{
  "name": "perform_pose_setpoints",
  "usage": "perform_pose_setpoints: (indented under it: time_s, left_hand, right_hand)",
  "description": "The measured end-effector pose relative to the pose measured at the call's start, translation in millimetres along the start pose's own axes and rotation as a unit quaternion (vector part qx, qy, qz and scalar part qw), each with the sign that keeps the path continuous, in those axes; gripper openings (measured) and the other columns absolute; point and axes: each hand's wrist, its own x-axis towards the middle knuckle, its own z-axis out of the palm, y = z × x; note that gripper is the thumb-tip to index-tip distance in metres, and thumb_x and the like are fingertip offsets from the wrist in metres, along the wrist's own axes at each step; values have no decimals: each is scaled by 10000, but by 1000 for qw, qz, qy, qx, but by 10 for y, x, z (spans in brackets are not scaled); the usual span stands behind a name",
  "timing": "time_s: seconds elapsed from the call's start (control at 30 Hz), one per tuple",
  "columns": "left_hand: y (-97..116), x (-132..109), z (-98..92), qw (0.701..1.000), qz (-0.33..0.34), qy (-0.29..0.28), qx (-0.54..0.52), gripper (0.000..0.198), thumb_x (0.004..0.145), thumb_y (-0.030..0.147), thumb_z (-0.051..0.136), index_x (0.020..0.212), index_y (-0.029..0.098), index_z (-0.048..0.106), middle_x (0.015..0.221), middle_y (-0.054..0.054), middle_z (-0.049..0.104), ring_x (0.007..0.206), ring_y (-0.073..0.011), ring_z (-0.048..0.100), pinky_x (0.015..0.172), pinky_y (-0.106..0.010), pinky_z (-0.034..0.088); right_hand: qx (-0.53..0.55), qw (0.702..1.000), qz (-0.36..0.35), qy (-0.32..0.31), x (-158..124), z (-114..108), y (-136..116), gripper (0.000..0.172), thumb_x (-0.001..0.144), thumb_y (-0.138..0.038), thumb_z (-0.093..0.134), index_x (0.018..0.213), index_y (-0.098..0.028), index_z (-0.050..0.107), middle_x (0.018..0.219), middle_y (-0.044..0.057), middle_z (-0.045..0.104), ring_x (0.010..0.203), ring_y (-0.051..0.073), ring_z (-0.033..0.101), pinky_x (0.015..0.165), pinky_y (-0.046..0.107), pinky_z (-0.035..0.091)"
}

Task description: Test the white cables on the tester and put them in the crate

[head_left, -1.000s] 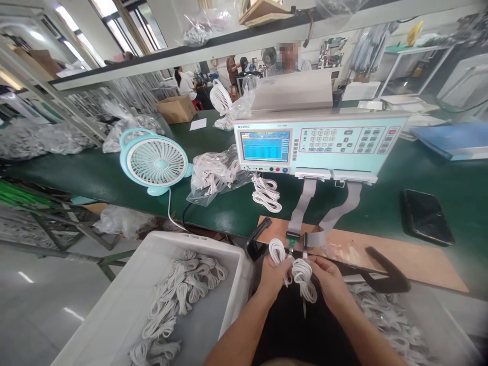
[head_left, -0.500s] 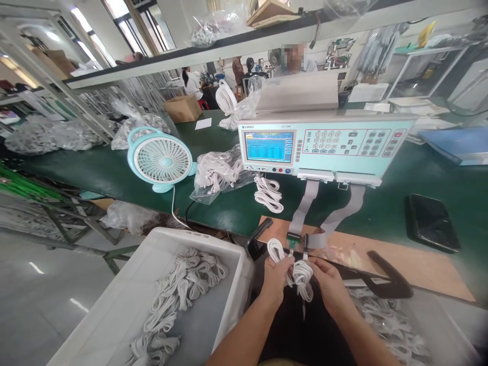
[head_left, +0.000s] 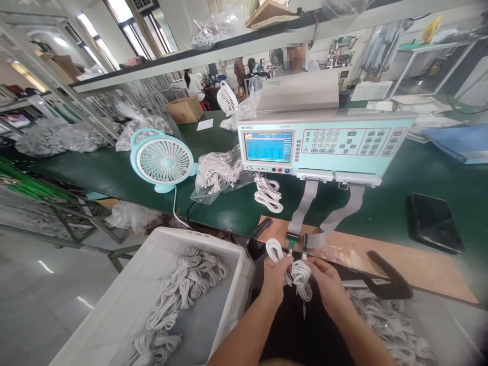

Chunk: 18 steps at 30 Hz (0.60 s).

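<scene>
A coiled white cable (head_left: pixel 302 277) hangs between my two hands at the board's front edge. My left hand (head_left: pixel 275 274) is closed on one connector end, at the small green circuit board (head_left: pixel 292 244); a white loop (head_left: pixel 274 250) sticks up beside its fingers. My right hand (head_left: pixel 323 272) pinches the other end, which meets the black connector (head_left: pixel 305 241). Two grey ribbon cables (head_left: pixel 303 207) run from these connectors up to the light-blue tester (head_left: pixel 324 145), whose screen (head_left: pixel 268 147) is lit. My fingers partly hide both plug ends.
A white bin (head_left: pixel 160 239) with bundled cables stands at left; more bundles (head_left: pixel 392 325) lie low at right. Clamps (head_left: pixel 392 279) sit on the wooden board (head_left: pixel 430 267). A coiled cable (head_left: pixel 268 194), a blue fan (head_left: pixel 164 160), a bagged bundle (head_left: pixel 217 173) and a phone (head_left: pixel 435 222) rest on the table.
The view has shifted very slightly. Both hands stay where they were, holding the cable ends at the connectors.
</scene>
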Motion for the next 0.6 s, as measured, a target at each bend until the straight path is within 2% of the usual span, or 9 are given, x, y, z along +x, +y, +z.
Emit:
perform_pose_setpoints:
  time_s: [0.13, 0.37, 0.6]
  left_hand:
    - [9, 8, -16, 1000, 9, -22, 0, 269, 603, 249, 695, 478, 167, 472, 459, 48, 427, 459, -78, 401, 487, -215, 354]
    - [-15, -34, 45, 999, -3, -4, -32, 350, 588, 345, 744, 489, 167, 460, 466, 49, 422, 451, -73, 405, 488, -224, 368]
    - [27, -54, 41, 999, -4, -24, -44, 433, 545, 458, 811, 521, 144, 514, 436, 43, 450, 427, -74, 414, 460, -220, 352]
  right_hand:
    - [-5, 1000, -4, -1, 4, -1, 3, 334, 615, -476, 812, 666, -168, 693, 628, 21, 647, 586, 168, 549, 595, 268, 430]
    - [15, 1000, 0, -8, 14, -26, 49, 282, 654, -433, 808, 724, -176, 715, 661, 9, 665, 604, 160, 562, 619, 259, 435]
    - [42, 999, 10, -23, 27, -29, 91, 266, 700, -417, 790, 833, -192, 740, 741, 19, 702, 710, 194, 625, 714, 278, 469]
